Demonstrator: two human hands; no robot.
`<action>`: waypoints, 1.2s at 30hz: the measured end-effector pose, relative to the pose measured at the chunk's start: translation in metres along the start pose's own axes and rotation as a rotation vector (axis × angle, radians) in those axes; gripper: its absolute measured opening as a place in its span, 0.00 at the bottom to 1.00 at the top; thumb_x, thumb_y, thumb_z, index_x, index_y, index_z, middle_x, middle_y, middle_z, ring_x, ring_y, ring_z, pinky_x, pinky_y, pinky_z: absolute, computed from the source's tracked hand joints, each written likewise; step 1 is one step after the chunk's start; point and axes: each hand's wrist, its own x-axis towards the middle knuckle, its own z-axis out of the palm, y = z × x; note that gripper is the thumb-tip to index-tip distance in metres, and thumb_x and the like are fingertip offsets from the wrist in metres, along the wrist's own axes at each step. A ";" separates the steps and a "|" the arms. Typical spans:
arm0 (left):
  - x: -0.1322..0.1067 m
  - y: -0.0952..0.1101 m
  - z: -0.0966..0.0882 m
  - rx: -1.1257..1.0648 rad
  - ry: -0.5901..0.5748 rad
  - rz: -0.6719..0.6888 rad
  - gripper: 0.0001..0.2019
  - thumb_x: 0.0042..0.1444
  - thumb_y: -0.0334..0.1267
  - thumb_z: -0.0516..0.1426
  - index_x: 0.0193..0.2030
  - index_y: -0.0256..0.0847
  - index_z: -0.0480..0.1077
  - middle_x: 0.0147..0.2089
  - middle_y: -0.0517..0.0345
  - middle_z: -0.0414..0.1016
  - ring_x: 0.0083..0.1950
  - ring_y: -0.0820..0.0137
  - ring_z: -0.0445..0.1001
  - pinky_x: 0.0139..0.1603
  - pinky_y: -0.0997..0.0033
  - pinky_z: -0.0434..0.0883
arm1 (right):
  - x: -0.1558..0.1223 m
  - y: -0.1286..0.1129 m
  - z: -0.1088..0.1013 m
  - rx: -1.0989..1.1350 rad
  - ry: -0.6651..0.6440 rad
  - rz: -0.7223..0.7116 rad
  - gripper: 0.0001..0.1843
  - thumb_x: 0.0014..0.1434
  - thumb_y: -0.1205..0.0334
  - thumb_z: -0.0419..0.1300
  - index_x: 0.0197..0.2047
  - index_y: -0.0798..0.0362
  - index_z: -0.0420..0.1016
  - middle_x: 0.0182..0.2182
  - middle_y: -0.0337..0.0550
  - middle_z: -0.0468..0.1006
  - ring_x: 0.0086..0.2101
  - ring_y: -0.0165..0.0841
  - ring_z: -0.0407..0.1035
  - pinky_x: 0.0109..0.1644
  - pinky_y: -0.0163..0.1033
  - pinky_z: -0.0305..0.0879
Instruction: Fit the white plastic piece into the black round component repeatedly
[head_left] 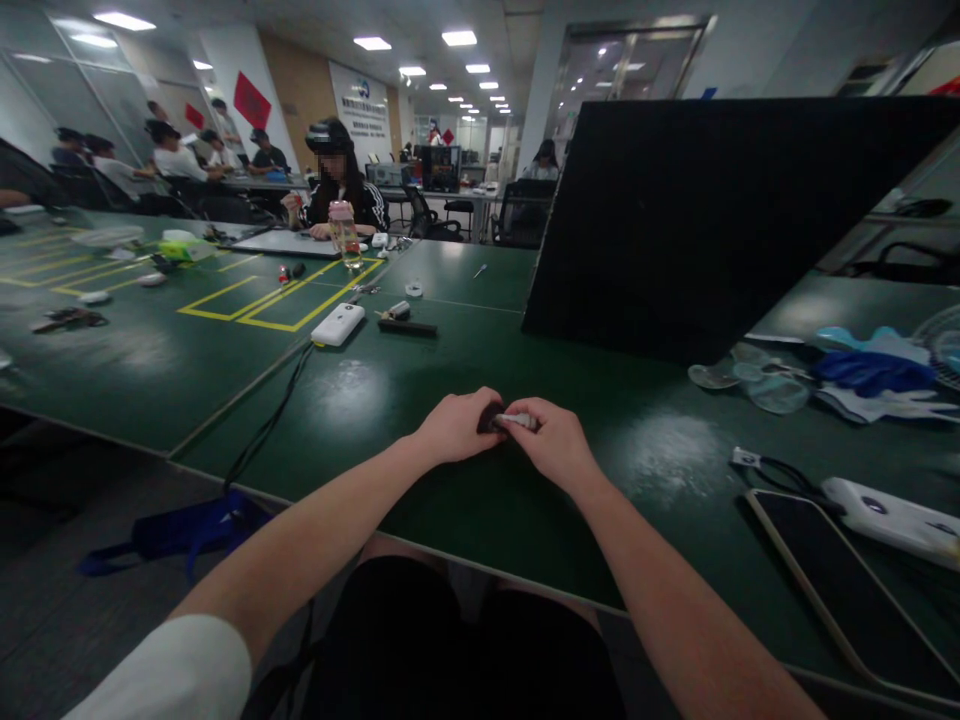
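Both my hands meet over the green table [390, 390] near its front edge. My left hand [454, 428] is closed around a small dark object [491, 417] that its fingers mostly hide. My right hand [551, 443] pinches a short pale cylindrical piece [519, 421] that touches the dark object. I cannot make out what the two parts are.
A large black panel [675, 220] leans behind my hands. A phone [832, 575] and a white device [892, 518] with a cable lie at right, blue gloves [870, 370] beyond. A white power bank [337, 324] and black bar [407, 326] lie ahead left. Other people sit at far tables.
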 end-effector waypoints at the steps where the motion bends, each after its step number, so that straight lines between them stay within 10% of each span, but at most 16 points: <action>1: 0.000 0.001 -0.001 0.003 -0.003 0.006 0.21 0.56 0.47 0.63 0.54 0.46 0.67 0.47 0.55 0.79 0.45 0.60 0.79 0.44 0.62 0.73 | 0.000 -0.001 0.002 -0.033 0.008 -0.056 0.08 0.64 0.58 0.59 0.43 0.48 0.79 0.43 0.43 0.78 0.41 0.38 0.72 0.45 0.45 0.69; 16: -0.002 0.002 -0.001 0.012 -0.004 0.025 0.22 0.55 0.50 0.63 0.54 0.46 0.68 0.49 0.54 0.79 0.46 0.59 0.79 0.47 0.61 0.74 | 0.006 0.012 0.003 -0.096 0.146 0.144 0.13 0.62 0.50 0.63 0.38 0.50 0.81 0.39 0.45 0.78 0.37 0.37 0.72 0.39 0.43 0.68; 25: -0.002 0.001 -0.001 0.023 0.056 -0.081 0.22 0.55 0.49 0.63 0.54 0.48 0.67 0.48 0.55 0.80 0.48 0.59 0.79 0.49 0.60 0.73 | 0.005 0.024 -0.007 0.298 0.177 0.198 0.15 0.61 0.49 0.62 0.44 0.50 0.82 0.46 0.47 0.79 0.44 0.39 0.74 0.47 0.46 0.73; 36: -0.002 -0.002 0.003 0.029 0.080 -0.126 0.22 0.56 0.52 0.62 0.54 0.47 0.66 0.46 0.54 0.80 0.43 0.59 0.80 0.42 0.63 0.73 | -0.004 -0.001 -0.011 -0.146 0.239 0.012 0.15 0.66 0.49 0.58 0.41 0.49 0.81 0.44 0.50 0.75 0.43 0.42 0.70 0.43 0.48 0.69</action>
